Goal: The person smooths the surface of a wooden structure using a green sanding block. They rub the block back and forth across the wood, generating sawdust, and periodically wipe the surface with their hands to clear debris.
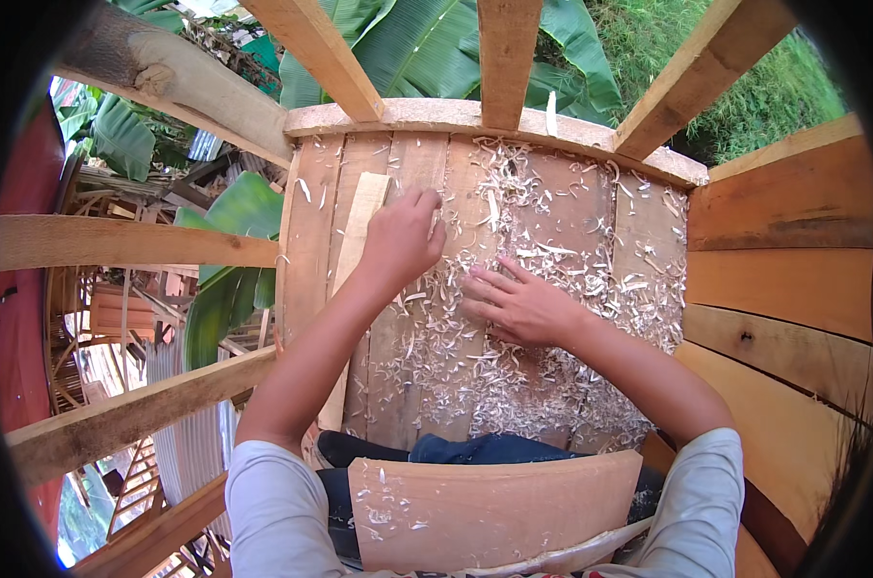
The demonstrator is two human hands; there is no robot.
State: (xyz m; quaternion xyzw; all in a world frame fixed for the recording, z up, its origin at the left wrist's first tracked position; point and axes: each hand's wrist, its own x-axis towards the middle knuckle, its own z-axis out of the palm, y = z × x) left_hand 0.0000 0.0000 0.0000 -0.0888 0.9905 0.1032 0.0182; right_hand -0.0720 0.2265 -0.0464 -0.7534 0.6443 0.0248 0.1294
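From the person's head, one wide fisheye view looks steeply down and slightly forward at close range, the left hand (406, 236) and right hand (525, 304) near its middle, over the plank floor (412, 159).

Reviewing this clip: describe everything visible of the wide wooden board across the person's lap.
The wide wooden board is a broad, light reddish-brown panel with a smooth-looking face and visible upper edge. That edge looks gently bowed, though the lens bends lines. It lies across the person's legs, close to the body, its lower edge partly hidden. A few pale wood shavings lie on it, mostly toward the left. A narrow pale strip crosses its lower right; contact is unclear. Neither hand is on it.
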